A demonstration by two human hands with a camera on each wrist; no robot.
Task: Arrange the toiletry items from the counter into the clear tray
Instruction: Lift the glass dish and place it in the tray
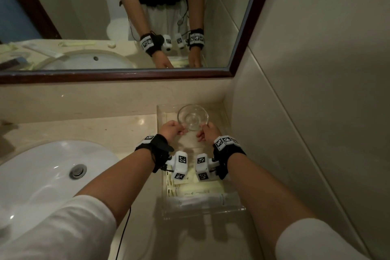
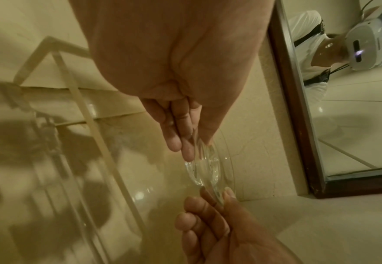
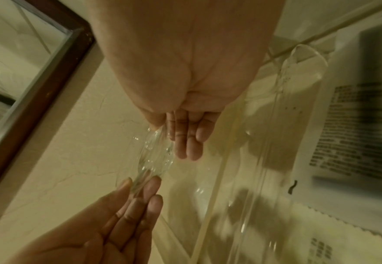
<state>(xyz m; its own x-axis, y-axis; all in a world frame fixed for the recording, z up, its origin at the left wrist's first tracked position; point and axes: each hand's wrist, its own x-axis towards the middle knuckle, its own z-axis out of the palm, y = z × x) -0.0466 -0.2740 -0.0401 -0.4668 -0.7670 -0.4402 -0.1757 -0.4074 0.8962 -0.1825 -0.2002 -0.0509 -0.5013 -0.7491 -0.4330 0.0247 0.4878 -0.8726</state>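
- Glass dish (image 1: 193, 116): clear, round and shallow, upper centre of the head view, inside the far end of the clear tray (image 1: 232, 209). Whether its base rests on the tray floor or hangs just above it cannot be told.
- Left hand (image 1: 169, 131): at the dish's near-left rim, fingers curled; the left wrist view shows thumb above and fingertips (image 2: 186, 142) below, pinching the glass edge.
- Right hand (image 1: 209, 132): at the near-right rim, in a matching pinch; the right wrist view shows its fingertips (image 3: 188, 146) under the glass, thumb side over it.
- Clear tray: long, transparent, low-walled, running from lower centre to upper centre of the head view, on the worktop (image 1: 130, 131) beside the right-hand wall.
- Sachets and packets (image 1: 196, 192): pale, flat, printed, lying overlapped in the near end of the tray, partly under the wrist cameras.
- Sink (image 1: 48, 173): white basin with a metal drain, lower left of the head view, well apart from the tray.
- Mirror (image 1: 126, 17): dark-framed, across the top of the head view; its reflection shows further pale items on the worktop around the basin.
- Step in hand, as judged: seating the dish at the tray's far end.
- Handling note: keep the rim level, both pinches even, so neither edge strikes first. Lower until the base sits flat, clear of the tray walls and short of the packets, then ease both hands off together. Smooth glass on smooth plastic looks likely to slide, so no sideways push on letting go.
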